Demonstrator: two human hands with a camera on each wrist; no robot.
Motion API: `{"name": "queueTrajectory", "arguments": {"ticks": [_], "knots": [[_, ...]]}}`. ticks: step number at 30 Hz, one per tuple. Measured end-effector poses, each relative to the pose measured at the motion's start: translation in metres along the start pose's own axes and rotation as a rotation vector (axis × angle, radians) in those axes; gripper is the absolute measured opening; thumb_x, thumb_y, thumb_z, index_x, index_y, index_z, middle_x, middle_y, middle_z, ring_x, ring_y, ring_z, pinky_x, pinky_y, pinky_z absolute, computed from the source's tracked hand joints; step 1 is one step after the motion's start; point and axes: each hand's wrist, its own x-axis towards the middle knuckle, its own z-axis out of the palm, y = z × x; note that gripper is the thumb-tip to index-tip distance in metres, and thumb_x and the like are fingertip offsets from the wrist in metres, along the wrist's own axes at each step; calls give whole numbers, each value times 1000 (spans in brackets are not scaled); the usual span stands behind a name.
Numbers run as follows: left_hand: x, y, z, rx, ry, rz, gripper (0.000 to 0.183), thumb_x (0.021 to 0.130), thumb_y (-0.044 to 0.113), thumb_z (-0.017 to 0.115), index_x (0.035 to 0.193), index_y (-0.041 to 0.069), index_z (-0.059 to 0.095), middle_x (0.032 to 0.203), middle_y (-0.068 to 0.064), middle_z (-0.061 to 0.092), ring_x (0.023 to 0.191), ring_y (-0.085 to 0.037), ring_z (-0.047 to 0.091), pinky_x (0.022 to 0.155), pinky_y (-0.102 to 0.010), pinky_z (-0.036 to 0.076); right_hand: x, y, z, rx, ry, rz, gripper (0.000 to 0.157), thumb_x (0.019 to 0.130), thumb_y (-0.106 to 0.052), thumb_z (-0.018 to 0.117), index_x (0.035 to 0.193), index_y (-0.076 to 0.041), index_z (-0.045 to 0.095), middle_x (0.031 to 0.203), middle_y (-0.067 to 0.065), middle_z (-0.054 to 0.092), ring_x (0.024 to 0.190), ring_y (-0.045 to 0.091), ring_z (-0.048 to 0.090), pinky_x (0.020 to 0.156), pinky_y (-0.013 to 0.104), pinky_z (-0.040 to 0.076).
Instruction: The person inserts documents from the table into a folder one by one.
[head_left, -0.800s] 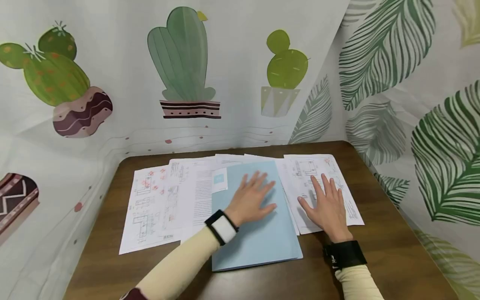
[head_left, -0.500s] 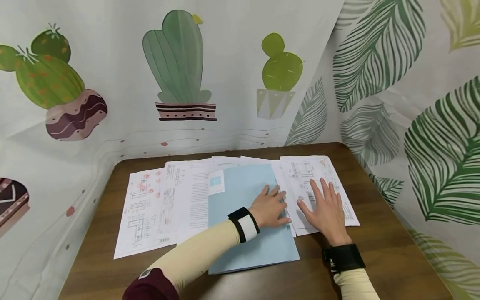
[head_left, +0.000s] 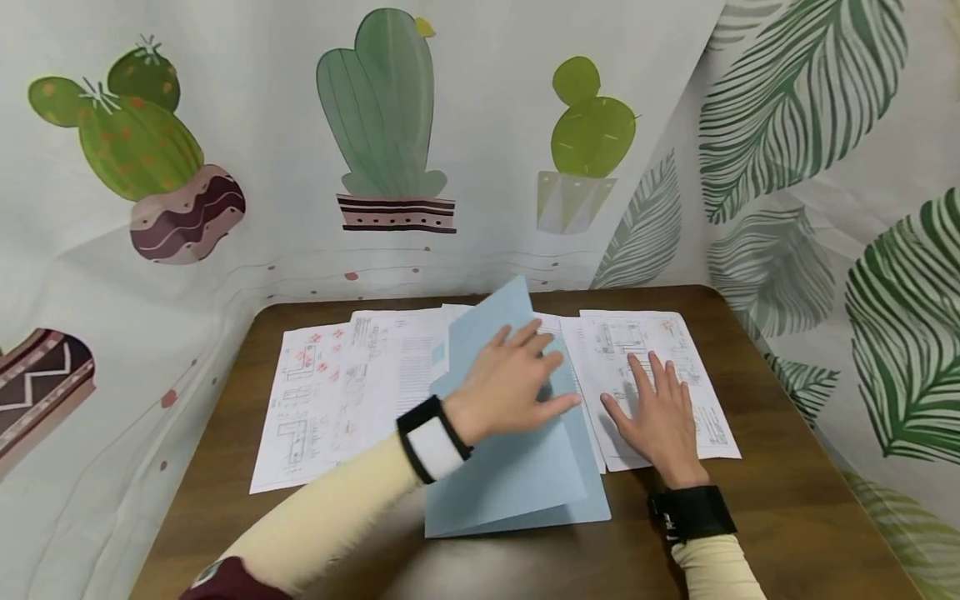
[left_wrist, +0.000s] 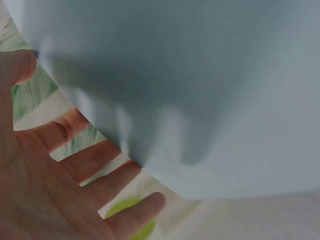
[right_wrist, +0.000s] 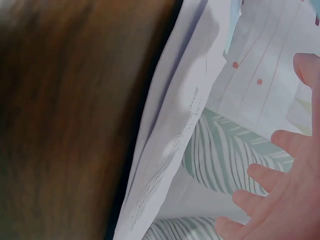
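Note:
A light blue folder (head_left: 510, 475) lies mid-table, its front cover partly raised along the right edge, with a printed sheet showing beneath near the top. Across that raised cover is my left hand (head_left: 506, 379), its fingers spread and almost straight. In the left wrist view, the blue cover (left_wrist: 210, 90) hides several fingertips, and the thumb (left_wrist: 22, 65) comes right at its edge. My right hand (head_left: 660, 421) is spread over a sheet with line drawings (head_left: 618, 333) at the right. Its fingers (right_wrist: 265, 177) look extended and grip nothing in the right wrist view.
Drawing sheets with red marks (head_left: 292, 417) and text pages (head_left: 412, 367) overlap to the folder's left. The brown tabletop (head_left: 787, 500) ends at a hanging cloth (head_left: 487, 125) printed with cacti and leaves, close behind and at the sides.
The folder's front cover has risen from flat along its right edge. My left hand slid right to that edge, then came back leftward and up with it. My right hand has barely moved.

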Motion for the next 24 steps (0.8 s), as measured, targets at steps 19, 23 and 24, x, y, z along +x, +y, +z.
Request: {"name": "queueTrajectory", "arguments": {"ticks": [19,23,24], "knots": [[-178,-140,-106,-386,-75,-258,28,99,26,68,124,12,68,159,-17,43,151,-40,30,117,-68,19,-1,2,-3,18,-66,33,84,94,-49,68,158,-6,35,162,30,24,151,53,14,115,72,15],[-206,-157,-103,-357,-153,-317,36,96,24,74,130,12,68,158,-23,41,151,-46,26,113,-74,15,-2,3,-2,16,-83,41,84,94,-50,68,157,-5,37,162,31,25,150,55,17,114,73,15],[-211,-159,-101,-339,-170,-336,38,95,25,75,130,12,68,158,-24,41,151,-47,25,112,-75,14,-2,3,-1,16,-85,38,84,94,-52,66,158,-6,36,162,32,25,150,55,16,114,74,15]]}}
